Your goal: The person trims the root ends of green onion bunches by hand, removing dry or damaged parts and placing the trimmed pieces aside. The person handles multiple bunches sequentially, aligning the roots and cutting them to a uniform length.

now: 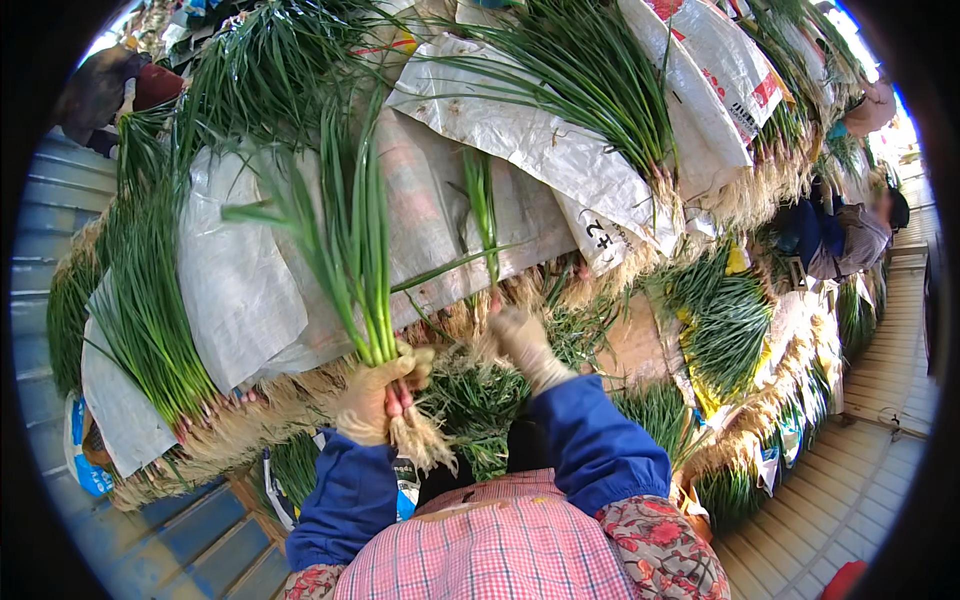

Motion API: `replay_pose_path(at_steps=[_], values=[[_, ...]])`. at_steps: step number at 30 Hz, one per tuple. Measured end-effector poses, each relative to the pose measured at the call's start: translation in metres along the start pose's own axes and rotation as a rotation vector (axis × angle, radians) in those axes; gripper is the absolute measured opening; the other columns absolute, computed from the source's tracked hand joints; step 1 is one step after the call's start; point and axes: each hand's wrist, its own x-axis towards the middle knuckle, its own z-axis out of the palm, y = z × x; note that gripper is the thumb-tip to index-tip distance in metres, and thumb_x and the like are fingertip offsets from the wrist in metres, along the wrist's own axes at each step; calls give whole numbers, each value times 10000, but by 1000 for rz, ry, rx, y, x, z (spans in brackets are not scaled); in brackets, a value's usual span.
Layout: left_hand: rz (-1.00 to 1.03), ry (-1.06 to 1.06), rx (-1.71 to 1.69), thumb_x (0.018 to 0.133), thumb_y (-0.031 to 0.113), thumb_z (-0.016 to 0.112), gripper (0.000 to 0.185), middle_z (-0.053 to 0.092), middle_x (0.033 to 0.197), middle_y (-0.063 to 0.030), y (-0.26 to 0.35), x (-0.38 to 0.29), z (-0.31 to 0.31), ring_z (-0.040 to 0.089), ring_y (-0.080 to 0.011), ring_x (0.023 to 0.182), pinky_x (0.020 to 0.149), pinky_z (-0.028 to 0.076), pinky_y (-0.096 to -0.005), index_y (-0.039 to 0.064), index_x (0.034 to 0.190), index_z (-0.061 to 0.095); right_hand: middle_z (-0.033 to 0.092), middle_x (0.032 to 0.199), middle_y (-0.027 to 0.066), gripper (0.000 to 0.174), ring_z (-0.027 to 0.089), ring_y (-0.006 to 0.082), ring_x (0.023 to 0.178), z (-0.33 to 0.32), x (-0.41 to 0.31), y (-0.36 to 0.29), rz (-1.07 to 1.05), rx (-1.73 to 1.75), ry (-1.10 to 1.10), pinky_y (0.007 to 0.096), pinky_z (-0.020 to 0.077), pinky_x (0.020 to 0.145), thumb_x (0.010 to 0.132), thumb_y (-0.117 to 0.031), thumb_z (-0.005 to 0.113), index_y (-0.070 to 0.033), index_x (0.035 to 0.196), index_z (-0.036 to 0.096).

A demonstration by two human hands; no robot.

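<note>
My left hand (371, 394), in a pale glove, is closed around a small bunch of green onions (367, 292). Their long leaves point away from me. Pinkish bulbs and stringy pale roots hang out below my fist. My right hand (525, 346), also gloved and blurred, is at the lower end of a separate green onion stalk (480, 199). That stalk lies on a grey woven plastic sheet (427, 202). Whether my right fingers grip its base is not clear. Beneath both hands is a heap of loose green leaves (476, 397).
Bundled green onions (154, 330) lie at the left, with another bundle (607, 82) on a white sack (480, 90) beyond. Root ends (300, 401) line the pile's near edge. At right are more bundles (731, 330) and a person (847, 232); another person (112, 90) is at upper left.
</note>
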Motion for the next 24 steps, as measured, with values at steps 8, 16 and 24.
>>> replay_pose_path(at_steps=[8,16,24], values=[[-80,-19,387,838,126,644,192,615,573,-84,3,-7,16,488,-109,355,345,366,-208,-32,731,660,702,909,118,443,670,231,799,53,-102,-52,-2,-270,-444,338,520,728,891,-424,596,-26,1075,658],[-57,-67,267,840,78,653,102,663,650,-113,7,-45,-16,531,-111,398,335,375,-210,-23,825,649,658,980,53,300,615,177,871,71,-98,-78,84,157,-426,257,479,745,880,-200,586,-37,1130,612],[6,-215,270,833,135,687,149,638,624,-91,4,-56,-54,493,-103,382,331,342,-224,2,774,652,676,874,87,287,657,205,836,93,-100,-108,-116,-490,-566,317,504,735,900,-265,557,-54,1070,650]])
